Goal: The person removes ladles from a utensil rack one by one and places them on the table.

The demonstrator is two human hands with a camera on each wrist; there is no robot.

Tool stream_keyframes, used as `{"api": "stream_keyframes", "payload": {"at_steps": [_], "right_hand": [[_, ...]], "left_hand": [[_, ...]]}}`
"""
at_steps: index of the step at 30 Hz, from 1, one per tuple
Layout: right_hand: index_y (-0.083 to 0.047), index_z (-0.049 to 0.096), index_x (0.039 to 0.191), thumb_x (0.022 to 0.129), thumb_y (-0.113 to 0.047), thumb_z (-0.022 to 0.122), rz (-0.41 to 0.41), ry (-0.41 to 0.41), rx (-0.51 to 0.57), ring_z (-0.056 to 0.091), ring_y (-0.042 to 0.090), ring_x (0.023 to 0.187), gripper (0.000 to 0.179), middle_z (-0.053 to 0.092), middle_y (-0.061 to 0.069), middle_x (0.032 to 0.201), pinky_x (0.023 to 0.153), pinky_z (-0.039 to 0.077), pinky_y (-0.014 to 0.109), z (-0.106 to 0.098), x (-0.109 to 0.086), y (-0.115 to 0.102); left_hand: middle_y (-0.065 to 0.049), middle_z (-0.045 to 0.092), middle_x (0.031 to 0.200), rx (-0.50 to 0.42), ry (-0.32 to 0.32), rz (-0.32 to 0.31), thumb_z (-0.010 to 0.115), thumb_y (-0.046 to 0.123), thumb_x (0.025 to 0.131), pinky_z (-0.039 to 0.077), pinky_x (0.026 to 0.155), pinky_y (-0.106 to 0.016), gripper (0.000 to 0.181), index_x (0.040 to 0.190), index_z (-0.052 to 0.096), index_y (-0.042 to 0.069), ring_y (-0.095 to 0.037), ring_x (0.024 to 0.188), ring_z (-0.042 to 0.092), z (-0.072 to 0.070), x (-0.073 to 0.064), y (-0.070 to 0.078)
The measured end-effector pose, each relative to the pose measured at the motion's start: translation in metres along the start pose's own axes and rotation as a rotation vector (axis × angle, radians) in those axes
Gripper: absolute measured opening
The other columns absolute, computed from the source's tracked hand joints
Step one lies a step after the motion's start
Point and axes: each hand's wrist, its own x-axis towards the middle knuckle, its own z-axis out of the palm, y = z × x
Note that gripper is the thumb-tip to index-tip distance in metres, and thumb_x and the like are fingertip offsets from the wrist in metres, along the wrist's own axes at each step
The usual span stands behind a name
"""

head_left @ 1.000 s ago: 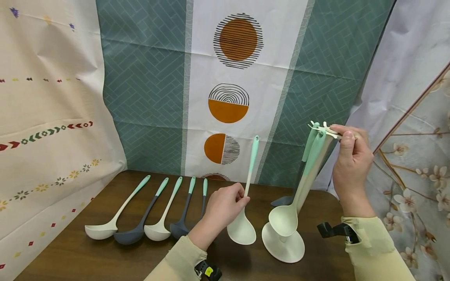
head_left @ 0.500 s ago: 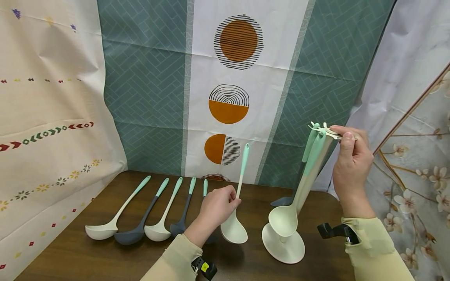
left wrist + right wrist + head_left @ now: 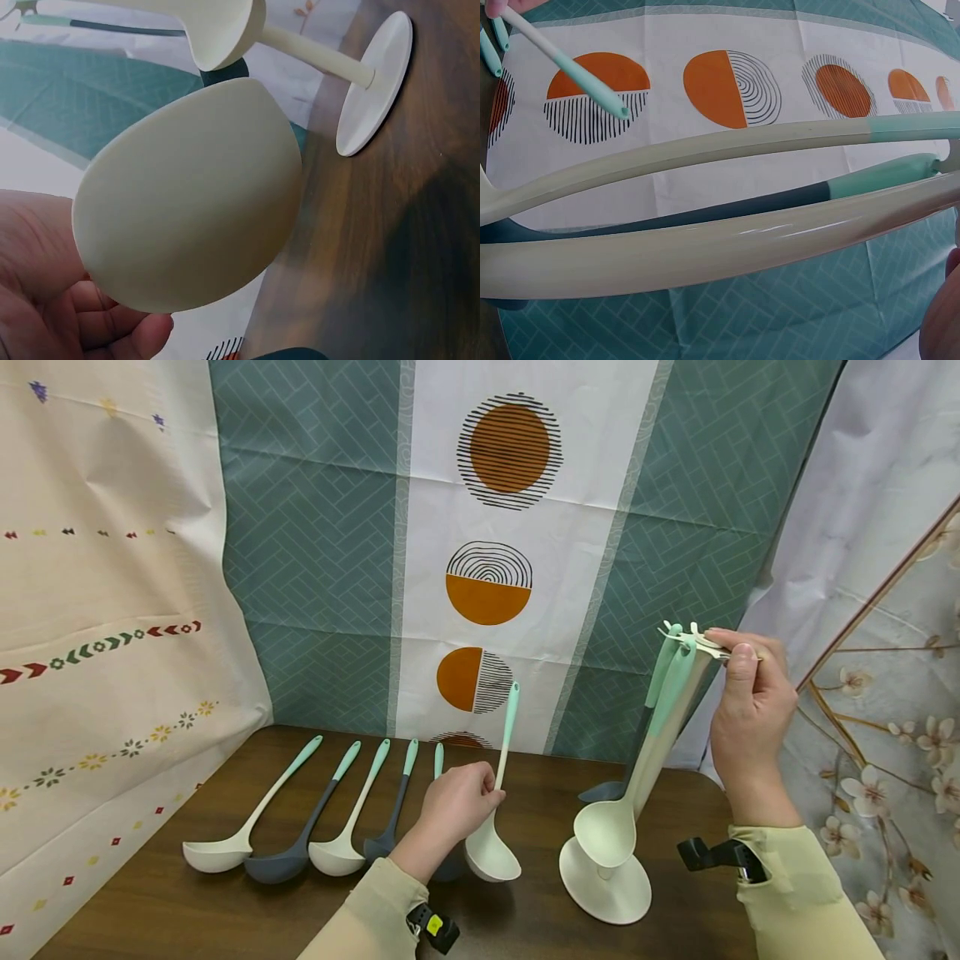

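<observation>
My left hand pinches a cream ladle by its lower handle, its mint grip pointing up. In the left wrist view, that ladle's rounded bowl fills the middle and hides part of the fingers. My right hand grips the hooked top of a cream utensil stand, which leans to the right above its round base. From its hooks hang another cream ladle and a dark grey utensil, mostly behind the post. The right wrist view shows the stand's post close up.
Several ladles, such as a cream ladle and a dark grey ladle, lie in a row on the left of the brown wooden table. A patterned cloth hangs at the back, with more cloth on both sides.
My left hand has moved left with the cream ladle, towards the row, and the ladle's handle tip has dropped lower. The right hand and the stand have stayed put.
</observation>
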Motion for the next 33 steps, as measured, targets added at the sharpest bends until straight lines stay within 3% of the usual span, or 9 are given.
{"api": "stream_keyframes", "payload": {"at_steps": [10,33], "right_hand": [[0.014,0.075,0.121,0.115,-0.015,0.05,0.005,-0.002,-0.004,0.06,0.009,0.113,0.039,0.067,-0.015,0.112,0.096,0.04,0.024,-0.001,-0.001,0.003],[0.014,0.075,0.12,0.114,-0.014,0.051,-0.003,0.005,0.011,0.061,0.009,0.113,0.038,0.067,-0.014,0.112,0.096,0.04,0.024,0.0,-0.001,0.001]], "left_hand": [[0.004,0.059,0.072,0.096,-0.022,-0.02,0.087,0.021,0.097,0.046,0.056,-0.031,0.028,0.082,0.064,0.016,-0.015,0.064,0.055,0.003,0.0,-0.008],[0.003,0.058,0.071,0.139,-0.08,-0.082,0.085,0.022,0.099,0.044,0.056,-0.032,0.031,0.079,0.062,0.016,-0.016,0.064,0.054,0.006,0.001,-0.023]]}}
